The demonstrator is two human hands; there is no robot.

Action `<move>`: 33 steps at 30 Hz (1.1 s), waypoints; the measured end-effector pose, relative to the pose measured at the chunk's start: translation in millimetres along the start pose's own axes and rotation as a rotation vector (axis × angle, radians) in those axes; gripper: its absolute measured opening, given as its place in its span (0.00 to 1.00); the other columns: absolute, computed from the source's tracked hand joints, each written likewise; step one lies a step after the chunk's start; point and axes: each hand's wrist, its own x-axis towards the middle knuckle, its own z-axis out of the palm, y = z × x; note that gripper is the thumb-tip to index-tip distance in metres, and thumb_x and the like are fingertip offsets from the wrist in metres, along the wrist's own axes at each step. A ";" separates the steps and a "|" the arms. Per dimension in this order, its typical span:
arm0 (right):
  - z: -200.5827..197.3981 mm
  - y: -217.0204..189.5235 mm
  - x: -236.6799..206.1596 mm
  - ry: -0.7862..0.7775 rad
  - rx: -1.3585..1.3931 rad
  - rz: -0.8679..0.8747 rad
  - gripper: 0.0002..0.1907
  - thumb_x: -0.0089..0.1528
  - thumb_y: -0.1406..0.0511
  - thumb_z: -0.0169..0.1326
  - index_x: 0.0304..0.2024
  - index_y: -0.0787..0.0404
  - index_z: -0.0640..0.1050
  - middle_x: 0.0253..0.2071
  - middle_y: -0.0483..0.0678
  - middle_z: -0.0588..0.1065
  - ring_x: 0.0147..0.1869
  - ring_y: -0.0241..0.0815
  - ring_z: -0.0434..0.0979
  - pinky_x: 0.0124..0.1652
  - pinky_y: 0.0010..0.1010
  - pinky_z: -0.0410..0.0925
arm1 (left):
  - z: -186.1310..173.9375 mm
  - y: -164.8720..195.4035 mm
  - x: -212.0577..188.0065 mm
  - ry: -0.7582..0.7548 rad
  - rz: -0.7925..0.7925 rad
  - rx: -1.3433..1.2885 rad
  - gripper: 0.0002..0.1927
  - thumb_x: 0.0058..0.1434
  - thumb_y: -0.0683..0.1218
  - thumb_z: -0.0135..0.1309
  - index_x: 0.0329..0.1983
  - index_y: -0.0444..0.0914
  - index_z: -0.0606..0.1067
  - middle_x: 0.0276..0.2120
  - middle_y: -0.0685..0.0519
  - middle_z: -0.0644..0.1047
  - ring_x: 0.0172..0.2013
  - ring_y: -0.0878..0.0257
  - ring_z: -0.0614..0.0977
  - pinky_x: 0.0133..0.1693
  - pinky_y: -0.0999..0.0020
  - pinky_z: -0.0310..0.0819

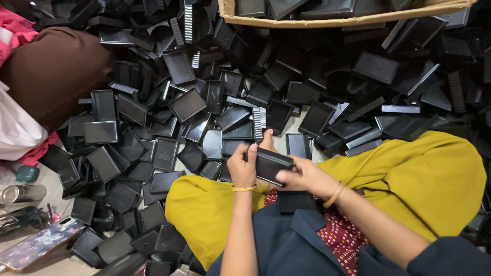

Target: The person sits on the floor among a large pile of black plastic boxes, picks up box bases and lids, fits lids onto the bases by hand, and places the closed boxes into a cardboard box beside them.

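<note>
Both hands — left hand (242,167) and right hand (306,176) — are closed around a small black plastic tray (271,164) held above the lap; it looks light, stiff and smooth — best gripped by its raised edges.

Informal floor-level workshop for small-parts assembly or sorting. Evidenced by a heap of identical black plastic casings (184,105) spread over bare floor, a cardboard box (337,20) holding more of them, seated cross-legged working position, and personal items alongside: phone (38,244), steel bottle (21,193).
</note>
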 end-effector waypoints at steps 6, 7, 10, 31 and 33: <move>6.9 -41.7 9.8 0.242 -0.740 -0.054 0.22 0.56 0.52 0.63 0.37 0.64 0.79 0.21 0.48 0.76 0.25 0.36 0.74 0.27 0.31 0.68 | -0.8 -8.6 12.0 0.049 -0.032 0.014 0.25 0.72 0.57 0.49 0.29 0.32 0.69 0.23 0.39 0.69 0.26 0.49 0.69 0.32 0.57 0.68; -1.2 -57.5 23.5 0.276 -0.915 -0.199 0.24 0.58 0.50 0.65 0.33 0.66 0.78 0.22 0.49 0.75 0.25 0.37 0.73 0.28 0.32 0.67 | -0.5 -13.1 19.0 0.027 -0.039 0.026 0.24 0.73 0.57 0.47 0.31 0.33 0.71 0.26 0.39 0.72 0.27 0.48 0.72 0.35 0.57 0.70; -44.7 -108.0 61.8 0.578 -0.607 -0.261 0.22 0.61 0.55 0.62 0.32 0.70 0.79 0.28 0.53 0.78 0.31 0.40 0.73 0.31 0.35 0.69 | 1.9 -33.4 63.1 -0.067 0.124 -0.096 0.19 0.74 0.55 0.44 0.45 0.37 0.78 0.45 0.43 0.81 0.48 0.49 0.82 0.52 0.59 0.72; -119.4 -42.1 109.0 0.431 -1.412 -0.035 0.49 0.44 0.54 0.71 0.65 0.62 0.69 0.64 0.57 0.67 0.72 0.62 0.58 0.65 0.53 0.60 | -24.0 -22.6 46.9 -0.107 -0.244 -1.019 0.21 0.72 0.53 0.48 0.65 0.41 0.69 0.49 0.51 0.74 0.47 0.61 0.74 0.51 0.65 0.70; -104.4 -37.6 74.2 0.326 -1.110 -0.040 0.50 0.45 0.49 0.74 0.63 0.67 0.70 0.59 0.61 0.72 0.65 0.57 0.70 0.64 0.42 0.64 | -2.8 -10.2 35.7 -0.118 -0.264 -1.079 0.21 0.74 0.58 0.40 0.60 0.40 0.69 0.50 0.49 0.76 0.47 0.60 0.78 0.51 0.65 0.74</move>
